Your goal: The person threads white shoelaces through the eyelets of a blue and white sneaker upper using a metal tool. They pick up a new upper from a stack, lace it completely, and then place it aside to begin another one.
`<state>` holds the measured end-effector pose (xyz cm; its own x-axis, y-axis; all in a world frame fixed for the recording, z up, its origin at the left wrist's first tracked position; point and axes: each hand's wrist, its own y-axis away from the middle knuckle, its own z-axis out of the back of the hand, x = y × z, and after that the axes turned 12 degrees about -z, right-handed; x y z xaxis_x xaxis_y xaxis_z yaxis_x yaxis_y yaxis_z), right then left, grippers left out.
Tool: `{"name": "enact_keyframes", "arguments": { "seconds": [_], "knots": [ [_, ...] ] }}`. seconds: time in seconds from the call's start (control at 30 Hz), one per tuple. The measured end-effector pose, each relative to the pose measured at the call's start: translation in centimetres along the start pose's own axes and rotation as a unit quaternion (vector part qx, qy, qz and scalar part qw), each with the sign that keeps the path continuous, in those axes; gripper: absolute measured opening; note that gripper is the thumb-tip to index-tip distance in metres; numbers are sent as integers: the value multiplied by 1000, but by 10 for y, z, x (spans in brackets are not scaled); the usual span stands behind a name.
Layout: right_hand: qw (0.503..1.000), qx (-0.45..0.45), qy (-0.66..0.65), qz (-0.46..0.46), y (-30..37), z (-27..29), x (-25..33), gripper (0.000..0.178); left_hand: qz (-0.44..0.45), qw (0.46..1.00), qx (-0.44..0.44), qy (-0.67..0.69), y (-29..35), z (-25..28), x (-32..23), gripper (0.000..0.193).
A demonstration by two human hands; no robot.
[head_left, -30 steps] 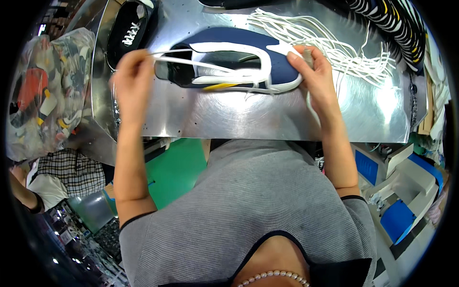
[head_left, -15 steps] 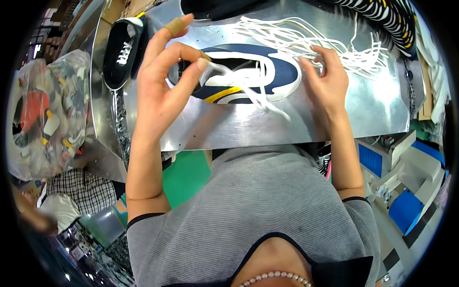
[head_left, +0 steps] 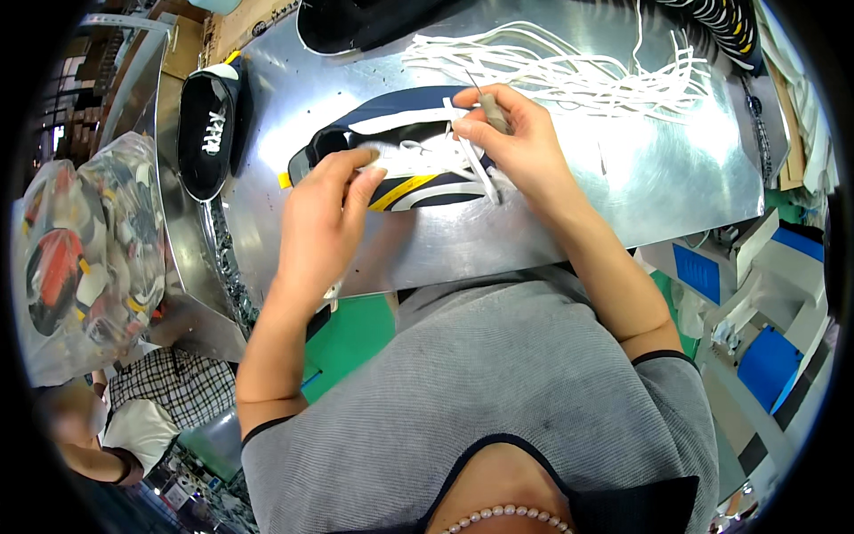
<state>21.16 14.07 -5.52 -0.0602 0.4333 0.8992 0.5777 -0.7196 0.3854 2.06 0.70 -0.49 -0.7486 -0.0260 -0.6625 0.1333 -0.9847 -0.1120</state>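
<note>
A navy and white shoe (head_left: 378,109) with a yellow stripe lies sideways on the metal table before me, toe to the right. White lace (head_left: 478,169) runs loosely across its throat. My left hand (head_left: 331,200) is closed at the shoe's opening, finger and thumb pinching white lace, blurred by motion. Over the toe end, my right hand (head_left: 525,142) is closed round a slim tool (head_left: 495,114) with a greyish handle and thin shaft, like a lacing hook. Its thumb tip is beside a lace strand; whether it grips that strand I cannot tell.
Loose white laces (head_left: 569,76) spread over the metal table (head_left: 685,191) behind the shoe. A dark laced shoe (head_left: 206,133) stands at left, another dark shoe (head_left: 356,22) at the far edge. A clear bag of shoe parts (head_left: 93,258) and another person's arm (head_left: 93,463) are at left.
My left hand has come down from above the shoe to its opening. My right hand has moved left over the toe end, and the tool now shows in it. The shoe sits slightly farther left.
</note>
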Motion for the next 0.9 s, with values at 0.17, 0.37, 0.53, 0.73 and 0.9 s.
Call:
{"name": "enact_keyframes", "arguments": {
  "seconds": [0.17,0.37,0.53,0.73,0.9],
  "knots": [
    [994,-44,97,11,-7,-9,-12,34,364,842,92,387,-40,-20,-2,49],
    [980,-64,187,2,2,-10,-5,42,195,919,-93,331,-33,-58,-4,24],
    [973,-38,221,46,22,-3,10,32,160,935,-116,295,-24,-64,-11,24],
    [947,-7,295,127,30,16,17,18,135,936,-127,300,-18,-65,-13,24],
    [925,-2,356,134,22,20,16,16,123,936,-121,306,-16,-64,-16,17]
  ]
}}
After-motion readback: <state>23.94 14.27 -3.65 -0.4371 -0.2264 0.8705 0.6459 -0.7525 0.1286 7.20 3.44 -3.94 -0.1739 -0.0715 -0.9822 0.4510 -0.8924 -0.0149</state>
